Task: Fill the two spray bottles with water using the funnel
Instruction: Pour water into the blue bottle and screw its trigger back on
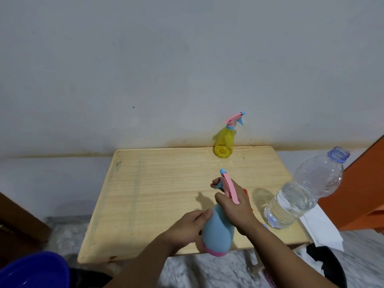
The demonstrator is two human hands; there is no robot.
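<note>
Gripping blue bottle (pixel 217 229) body with left hand (pixel 188 228), right hand (pixel 234 206) clutching its pink sprayer (pixel 229 189); bottle tilting, opaque, pink-banded base.

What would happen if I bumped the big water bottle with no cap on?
The water bottle would probably tip fairly easily: it is tall and stands near the table's right edge. With its mouth open and water filling roughly the lower half, it would likely spill. Its thin, crinkled clear plastic suggests it may squash a little when squeezed.
</note>
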